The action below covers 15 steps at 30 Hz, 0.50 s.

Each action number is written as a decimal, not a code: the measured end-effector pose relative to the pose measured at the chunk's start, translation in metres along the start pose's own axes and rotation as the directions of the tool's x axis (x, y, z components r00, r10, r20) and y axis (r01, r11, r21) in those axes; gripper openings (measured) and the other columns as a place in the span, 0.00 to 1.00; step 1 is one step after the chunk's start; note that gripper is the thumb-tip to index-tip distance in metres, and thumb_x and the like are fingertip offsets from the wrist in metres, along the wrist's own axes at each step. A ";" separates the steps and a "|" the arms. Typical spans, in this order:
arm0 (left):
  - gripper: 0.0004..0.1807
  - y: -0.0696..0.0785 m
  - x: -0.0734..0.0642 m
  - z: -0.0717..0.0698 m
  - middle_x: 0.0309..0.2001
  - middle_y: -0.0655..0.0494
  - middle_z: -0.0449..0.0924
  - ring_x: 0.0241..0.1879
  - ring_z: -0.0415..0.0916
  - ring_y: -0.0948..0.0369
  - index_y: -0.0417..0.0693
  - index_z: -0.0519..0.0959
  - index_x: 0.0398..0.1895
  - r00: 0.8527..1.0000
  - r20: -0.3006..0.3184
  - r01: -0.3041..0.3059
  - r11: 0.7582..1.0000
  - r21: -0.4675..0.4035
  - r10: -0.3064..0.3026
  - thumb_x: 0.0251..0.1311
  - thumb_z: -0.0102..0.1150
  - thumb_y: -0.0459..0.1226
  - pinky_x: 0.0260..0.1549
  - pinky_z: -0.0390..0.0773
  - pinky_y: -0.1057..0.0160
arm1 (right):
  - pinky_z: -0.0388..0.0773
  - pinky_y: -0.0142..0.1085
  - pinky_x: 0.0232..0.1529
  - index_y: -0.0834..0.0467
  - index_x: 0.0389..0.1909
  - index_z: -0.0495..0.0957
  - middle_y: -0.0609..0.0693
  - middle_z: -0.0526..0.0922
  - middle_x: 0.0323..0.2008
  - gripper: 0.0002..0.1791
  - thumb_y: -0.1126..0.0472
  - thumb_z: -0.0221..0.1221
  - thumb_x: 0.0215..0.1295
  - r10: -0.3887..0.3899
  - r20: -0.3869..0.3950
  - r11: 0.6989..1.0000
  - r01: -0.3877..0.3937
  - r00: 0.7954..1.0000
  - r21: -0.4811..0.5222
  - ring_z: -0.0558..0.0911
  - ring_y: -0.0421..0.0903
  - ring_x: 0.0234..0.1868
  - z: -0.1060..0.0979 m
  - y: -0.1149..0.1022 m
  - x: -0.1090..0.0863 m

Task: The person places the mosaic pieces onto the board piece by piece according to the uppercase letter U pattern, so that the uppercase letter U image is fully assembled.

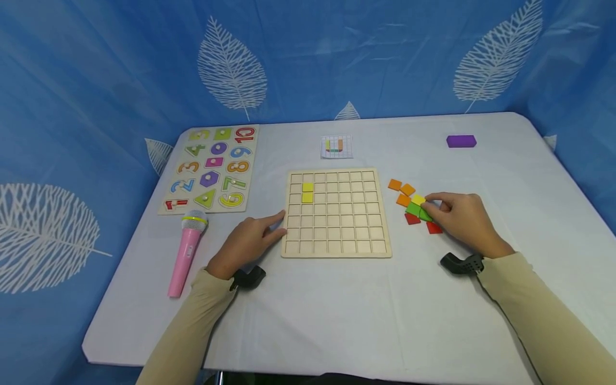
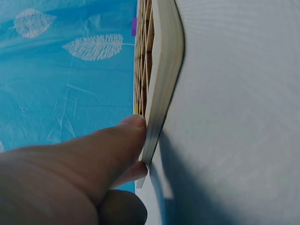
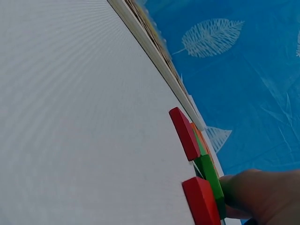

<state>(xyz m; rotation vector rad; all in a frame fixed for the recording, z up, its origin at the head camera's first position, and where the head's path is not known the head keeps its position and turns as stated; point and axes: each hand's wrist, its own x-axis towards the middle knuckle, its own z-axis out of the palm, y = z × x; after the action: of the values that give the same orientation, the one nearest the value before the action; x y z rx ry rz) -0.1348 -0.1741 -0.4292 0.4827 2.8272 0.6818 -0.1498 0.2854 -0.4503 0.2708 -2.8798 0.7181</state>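
A wooden grid board lies on the table, with two yellow square tiles in its upper left cells. My left hand touches the board's left edge with thumb and forefinger spread; in the left wrist view the thumb tip presses the wooden side. To the right of the board, my right hand pinches a yellow tile among the loose tiles. Green tiles lie right under these fingers, red tiles nearer me, and orange tiles farther off. In the right wrist view the thumb is behind a green tile.
Behind the board lies a small pattern card. A number and shape puzzle board is at the far left, with a pink toy microphone below it. One purple block sits at the back right. Blue curtain surrounds the table.
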 end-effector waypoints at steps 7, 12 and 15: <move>0.30 0.001 0.000 -0.001 0.14 0.60 0.62 0.17 0.61 0.63 0.48 0.71 0.73 1.000 0.002 0.003 1.000 -0.009 -0.003 0.72 0.61 0.48 0.20 0.61 0.62 | 0.56 0.37 0.19 0.65 0.49 0.86 0.45 0.68 0.14 0.18 0.54 0.66 0.69 -0.007 0.002 1.000 0.007 1.000 0.009 0.65 0.45 0.17 0.000 0.001 0.000; 0.30 0.001 -0.001 0.000 0.14 0.59 0.63 0.17 0.62 0.62 0.49 0.71 0.73 1.000 0.002 0.013 1.000 -0.013 -0.013 0.71 0.61 0.48 0.20 0.62 0.62 | 0.57 0.37 0.19 0.64 0.48 0.86 0.45 0.68 0.14 0.17 0.55 0.67 0.68 -0.025 -0.014 1.000 0.025 1.000 -0.001 0.65 0.45 0.17 0.000 0.001 -0.001; 0.30 0.002 -0.001 0.000 0.15 0.59 0.63 0.17 0.62 0.62 0.49 0.71 0.74 1.000 0.003 0.016 1.000 -0.016 -0.016 0.72 0.61 0.48 0.20 0.62 0.62 | 0.58 0.37 0.20 0.64 0.48 0.86 0.45 0.68 0.14 0.16 0.56 0.68 0.67 -0.035 -0.023 0.999 0.035 0.999 -0.007 0.65 0.45 0.17 0.000 0.002 -0.001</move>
<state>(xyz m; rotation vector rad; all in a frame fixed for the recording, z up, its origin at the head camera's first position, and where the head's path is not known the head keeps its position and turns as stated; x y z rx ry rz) -0.1339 -0.1729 -0.4280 0.4573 2.8178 0.7003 -0.1489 0.2870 -0.4510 0.3099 -2.8479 0.7011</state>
